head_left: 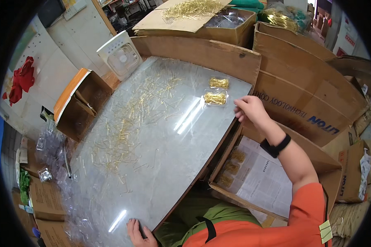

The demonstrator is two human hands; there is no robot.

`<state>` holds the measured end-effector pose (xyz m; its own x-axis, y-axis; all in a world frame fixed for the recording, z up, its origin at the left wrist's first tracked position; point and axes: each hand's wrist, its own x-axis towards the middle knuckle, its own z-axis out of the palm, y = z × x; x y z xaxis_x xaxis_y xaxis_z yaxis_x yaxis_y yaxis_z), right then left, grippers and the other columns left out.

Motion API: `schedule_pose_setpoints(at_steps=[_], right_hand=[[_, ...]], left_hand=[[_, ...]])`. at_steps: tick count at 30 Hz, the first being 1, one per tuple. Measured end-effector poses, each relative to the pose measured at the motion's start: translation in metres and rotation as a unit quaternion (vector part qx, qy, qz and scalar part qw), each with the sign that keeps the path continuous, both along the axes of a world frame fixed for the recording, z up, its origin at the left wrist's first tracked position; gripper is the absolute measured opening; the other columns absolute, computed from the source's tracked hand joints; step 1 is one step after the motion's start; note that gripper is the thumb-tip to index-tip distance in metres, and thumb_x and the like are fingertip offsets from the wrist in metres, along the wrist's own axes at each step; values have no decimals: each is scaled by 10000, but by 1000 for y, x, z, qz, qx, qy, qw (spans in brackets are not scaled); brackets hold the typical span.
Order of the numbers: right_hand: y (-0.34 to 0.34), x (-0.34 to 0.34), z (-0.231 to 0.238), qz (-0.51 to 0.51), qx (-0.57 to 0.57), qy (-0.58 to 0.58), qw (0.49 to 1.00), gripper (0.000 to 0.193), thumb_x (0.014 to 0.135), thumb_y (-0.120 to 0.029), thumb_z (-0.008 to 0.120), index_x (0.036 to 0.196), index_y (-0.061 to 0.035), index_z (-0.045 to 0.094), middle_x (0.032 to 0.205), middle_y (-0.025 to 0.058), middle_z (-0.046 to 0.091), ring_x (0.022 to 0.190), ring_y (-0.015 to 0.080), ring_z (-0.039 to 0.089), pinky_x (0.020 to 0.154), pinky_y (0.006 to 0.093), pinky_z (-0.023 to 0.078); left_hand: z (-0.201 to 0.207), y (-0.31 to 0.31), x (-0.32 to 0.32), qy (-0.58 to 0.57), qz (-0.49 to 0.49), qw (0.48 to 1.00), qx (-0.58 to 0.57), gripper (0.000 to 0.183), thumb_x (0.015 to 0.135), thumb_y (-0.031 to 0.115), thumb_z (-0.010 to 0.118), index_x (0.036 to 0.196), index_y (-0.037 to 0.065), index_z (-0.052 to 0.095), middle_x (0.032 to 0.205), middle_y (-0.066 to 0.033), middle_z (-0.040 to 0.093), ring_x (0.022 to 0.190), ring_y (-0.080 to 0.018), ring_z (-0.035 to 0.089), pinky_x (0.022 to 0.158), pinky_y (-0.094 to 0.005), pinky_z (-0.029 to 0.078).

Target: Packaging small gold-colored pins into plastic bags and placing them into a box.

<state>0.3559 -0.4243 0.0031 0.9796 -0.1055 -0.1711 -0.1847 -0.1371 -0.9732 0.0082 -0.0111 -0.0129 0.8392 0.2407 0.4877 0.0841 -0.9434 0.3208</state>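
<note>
Two clear plastic packs of gold wire hooks, a far pack (pixel 219 83) and a nearer pack (pixel 215 98), lie side by side at the table's right end. Just right of the nearer pack is my right hand (pixel 251 109), apart from it, with loosely bent, parted fingers and nothing visible in them. My left hand (pixel 141 234) rests on the near table edge, fingers stretched out and holding nothing. Loose gold hooks (pixel 123 127) are strewn across the left and middle of the grey tabletop (pixel 181 152).
An open carton (pixel 272 181) beside my right arm holds printed sheets and several gold packs. Clear plastic packaging (pixel 76 206) piles up at the lower left. A white fan (pixel 121 57) and an orange-edged box (pixel 76 103) line the far left; large cartons (pixel 305 90) stand right.
</note>
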Motion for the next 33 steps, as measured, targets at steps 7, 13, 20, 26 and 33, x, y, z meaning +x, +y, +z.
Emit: schedule_pose_setpoints(at_steps=[7,13,20,26,33], right_hand=[[10,37,6,35,30,81,996,265,1017,-200,634,1009,58,694,834,68,693,665,113,650,564,242,556],[-28,-5,-6,60,49,62,995,175,1012,-167,625,981,-4,679,826,20,672,664,71,610,526,211,484],[-90,-107,-29,-3,101,56,993,128,1014,-186,627,967,-70,652,802,-1,662,604,63,593,515,204,465],[-119,-148,-137,-28,140,89,986,141,1015,-190,635,1015,-50,655,845,34,683,659,96,646,544,215,496],[-105,-106,-280,-85,125,116,982,147,1011,-164,620,1023,-23,663,831,42,684,672,108,647,551,237,498]], left_hand=[[2,-4,1,-3,-1,1000,1,235,954,29,627,1158,-73,681,1189,-275,677,1131,-448,632,1044,-507,483],[3,-3,1,-12,-11,1000,6,239,952,35,633,1162,-69,683,1181,-273,680,1128,-441,636,1053,-498,482],[3,-3,0,3,-8,1000,2,245,954,39,628,1168,-66,683,1178,-281,678,1123,-452,637,1044,-500,487],[-19,11,-12,42,21,999,-15,342,970,62,547,1269,-90,614,1359,-237,597,1311,-408,538,1160,-504,369],[0,-2,3,1,-12,1000,19,250,932,9,632,1149,-106,676,1165,-308,679,1095,-463,649,1029,-517,500]])
